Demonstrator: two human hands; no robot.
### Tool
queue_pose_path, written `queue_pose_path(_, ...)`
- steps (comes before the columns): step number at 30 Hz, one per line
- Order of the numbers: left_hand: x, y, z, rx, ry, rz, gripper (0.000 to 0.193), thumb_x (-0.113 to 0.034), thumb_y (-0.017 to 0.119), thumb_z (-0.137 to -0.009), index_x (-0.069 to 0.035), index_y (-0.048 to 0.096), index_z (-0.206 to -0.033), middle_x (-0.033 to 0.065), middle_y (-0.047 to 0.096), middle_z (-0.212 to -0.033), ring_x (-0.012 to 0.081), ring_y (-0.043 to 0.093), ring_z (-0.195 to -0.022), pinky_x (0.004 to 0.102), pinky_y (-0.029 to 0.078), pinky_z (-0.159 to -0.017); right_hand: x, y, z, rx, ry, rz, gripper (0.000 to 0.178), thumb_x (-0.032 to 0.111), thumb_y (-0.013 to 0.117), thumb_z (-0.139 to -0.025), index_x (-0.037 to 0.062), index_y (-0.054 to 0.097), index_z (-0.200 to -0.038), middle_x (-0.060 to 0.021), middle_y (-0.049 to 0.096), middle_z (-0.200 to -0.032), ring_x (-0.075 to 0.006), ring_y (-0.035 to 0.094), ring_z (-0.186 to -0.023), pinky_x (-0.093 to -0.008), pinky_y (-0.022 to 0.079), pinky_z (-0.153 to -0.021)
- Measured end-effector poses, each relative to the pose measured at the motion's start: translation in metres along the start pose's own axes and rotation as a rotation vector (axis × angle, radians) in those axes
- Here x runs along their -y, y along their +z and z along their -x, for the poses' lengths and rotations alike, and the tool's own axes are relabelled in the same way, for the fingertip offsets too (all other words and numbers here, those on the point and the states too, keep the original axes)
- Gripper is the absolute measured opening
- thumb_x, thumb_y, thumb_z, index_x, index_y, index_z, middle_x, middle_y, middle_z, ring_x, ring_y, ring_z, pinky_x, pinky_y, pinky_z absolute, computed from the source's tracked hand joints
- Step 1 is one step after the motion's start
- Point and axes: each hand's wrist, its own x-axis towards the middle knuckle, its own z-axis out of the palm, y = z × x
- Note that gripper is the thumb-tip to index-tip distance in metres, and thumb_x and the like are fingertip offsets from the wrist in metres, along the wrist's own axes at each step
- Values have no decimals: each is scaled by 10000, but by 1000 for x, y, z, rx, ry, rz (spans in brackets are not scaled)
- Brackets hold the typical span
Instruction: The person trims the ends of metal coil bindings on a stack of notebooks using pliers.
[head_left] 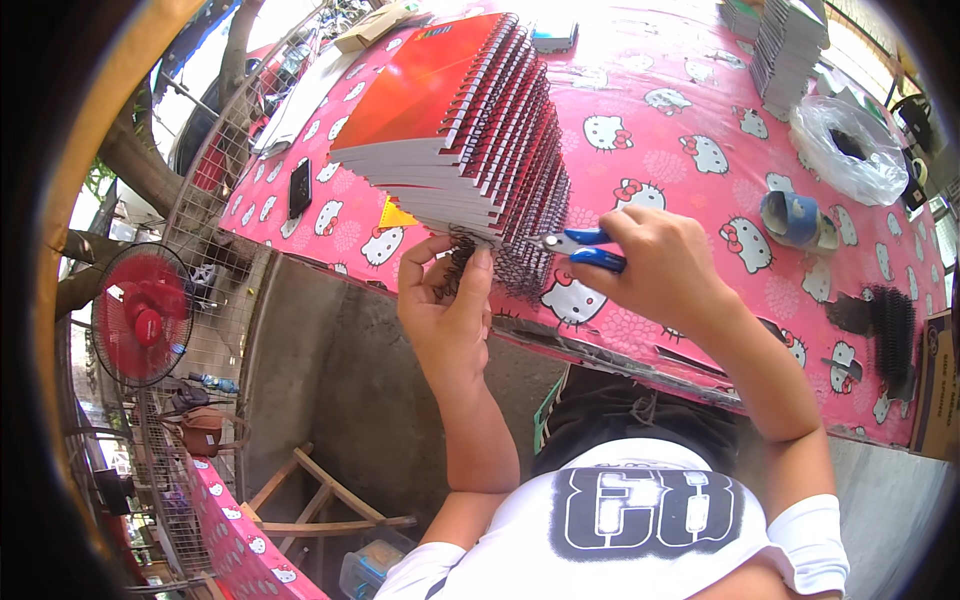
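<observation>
A tall stack of spiral notebooks (405, 85) with red covers stands near the table's front edge, its black coil spines facing right. My left hand (447, 300) is closed around dark wire coils (459, 262) at the stack's near lower corner, thumb pointing up. In my right hand (665, 262) is a pair of blue-handled pliers (590, 250), gripped from the right. The pliers' jaws reach the coil ends beside my left thumb. Whether the jaws are closed on a wire is too small to tell.
A pink patterned cloth (640, 130) covers the table. On it lie a phone (300, 188), a roll of tape (795, 218), a clear plastic bag (848, 150), black coils (890, 340) and another notebook stack (788, 55). A red fan (145, 320) stands at left.
</observation>
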Motion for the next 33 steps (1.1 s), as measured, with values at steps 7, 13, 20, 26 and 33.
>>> queue_pose_path(7, 10, 10, -1, -22, 100, -71, 413, -19, 751, -765, -23, 498, -1092, 74, 643, -798, 28, 484, -500, 174, 332, -386, -4, 16, -12, -205, -198, 86, 472, 491, 704, -746, 25, 627, -762, -105, 620, -664, -262, 640, -585, -364, 503, -533)
queue_pose_path(13, 7, 1, -1, -15, 36, -24, 404, -20, 748, -770, -28, 502, -1090, 77, 643, -805, 27, 483, -497, 176, 328, -380, 4, 7, -1, 127, 27, 0, 484, 494, 707, -745, 21, 625, -800, -114, 626, -697, -268, 642, -613, -361, 507, -560)
queue_pose_path(20, 13, 8, 3, -5, 54, -56, 405, -22, 753, -769, -21, 506, -1090, 84, 642, -807, 32, 490, -515, 174, 352, -409, -6, 15, -5, -229, -209, 97, 480, 488, 716, -741, 23, 627, -821, -110, 629, -711, -270, 641, -636, -368, 507, -588)
queue_pose_path(26, 19, -3, -2, 0, 23, -60, 410, -30, 749, -766, -37, 511, -1100, 77, 625, -787, 45, 475, -485, 179, 283, -364, 9, 6, -4, 371, 150, -44, 515, 504, 714, -732, 25, 614, -895, -110, 631, -794, -267, 627, -767, -378, 481, -711)
queue_pose_path(33, 19, 4, 3, -40, -25, -18, 405, -37, 744, -779, -46, 515, -1113, 70, 626, -812, 45, 491, -511, 169, 310, -378, -13, 24, -4, -310, -279, 93, 476, 496, 723, -723, 31, 632, -765, -105, 627, -726, -265, 639, -631, -375, 496, -554)
